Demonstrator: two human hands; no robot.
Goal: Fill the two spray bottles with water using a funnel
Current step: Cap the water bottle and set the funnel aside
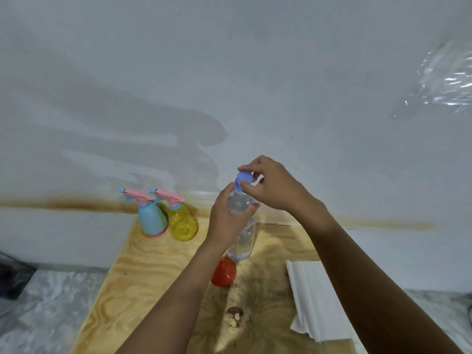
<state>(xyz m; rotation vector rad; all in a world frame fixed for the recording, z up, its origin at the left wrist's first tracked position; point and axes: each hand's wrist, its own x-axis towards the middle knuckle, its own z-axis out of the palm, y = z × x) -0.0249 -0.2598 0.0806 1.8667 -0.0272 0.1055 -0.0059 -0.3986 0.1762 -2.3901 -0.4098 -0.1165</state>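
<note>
A clear water bottle [242,238] stands upright on the wooden table [143,272]. My left hand [227,221] grips its upper body. My right hand [270,186] pinches the blue cap [244,178] at the bottle's neck; the cap sits tilted above the neck. A blue spray bottle [151,215] and a yellow spray bottle [181,221], both with pink trigger heads, stand side by side at the table's back left. An orange funnel [223,272] lies on the table just in front of the water bottle.
Folded white paper towels [314,297] lie at the table's right. A small brown and cream lump [234,316] sits near the front middle. A white wall [229,85] rises right behind the table. A dark bag [12,274] is at the far left.
</note>
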